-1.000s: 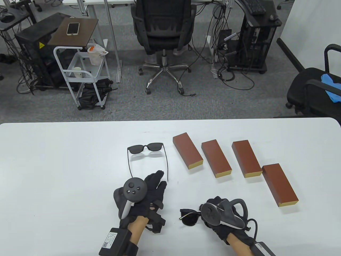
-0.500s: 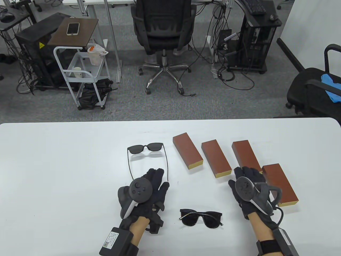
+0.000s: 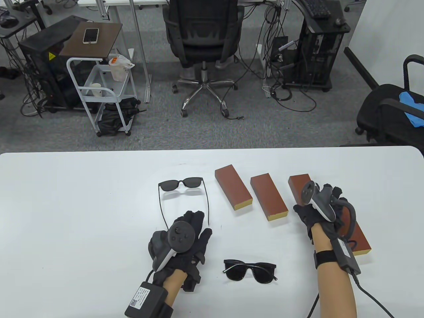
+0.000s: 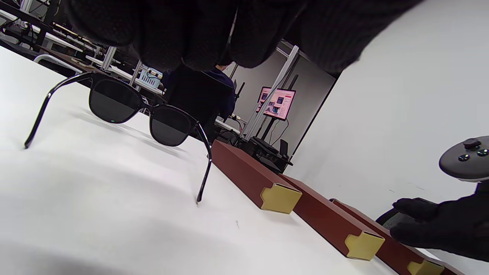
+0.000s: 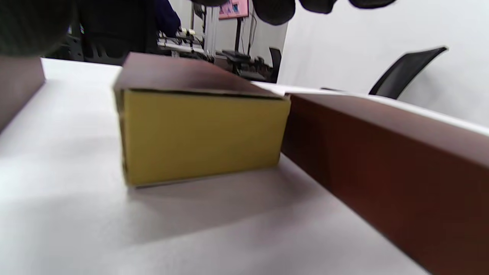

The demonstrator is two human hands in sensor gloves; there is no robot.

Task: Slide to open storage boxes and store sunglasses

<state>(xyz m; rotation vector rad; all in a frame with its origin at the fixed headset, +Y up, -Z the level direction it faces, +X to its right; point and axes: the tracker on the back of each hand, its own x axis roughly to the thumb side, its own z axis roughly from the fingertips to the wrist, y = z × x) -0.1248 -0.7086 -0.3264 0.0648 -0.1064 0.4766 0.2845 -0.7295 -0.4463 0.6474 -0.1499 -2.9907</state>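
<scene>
Four brown slide boxes with yellow ends lie in a row on the white table [image 3: 82, 198]. My right hand [image 3: 326, 200] hovers over the near end of the third box [image 3: 296, 185], its fingers spread and holding nothing. The right wrist view shows that box's yellow end [image 5: 198, 137] close up, below the fingertips. The fourth box [image 3: 361, 240] lies just to the right. Unfolded sunglasses [image 3: 180, 184] stand at the centre. My left hand [image 3: 193, 228] lies flat by their temple tips. Folded sunglasses [image 3: 250, 270] rest near the front edge.
The first box [image 3: 233, 191] and second box [image 3: 268, 197] lie closed between the unfolded sunglasses and my right hand. Beyond the table's far edge are an office chair [image 3: 202, 39], a white cart [image 3: 99, 89] and computer towers.
My right hand has let go of the folded sunglasses near the front edge and moved up and to the right, over the third box. The left hand has barely shifted.
</scene>
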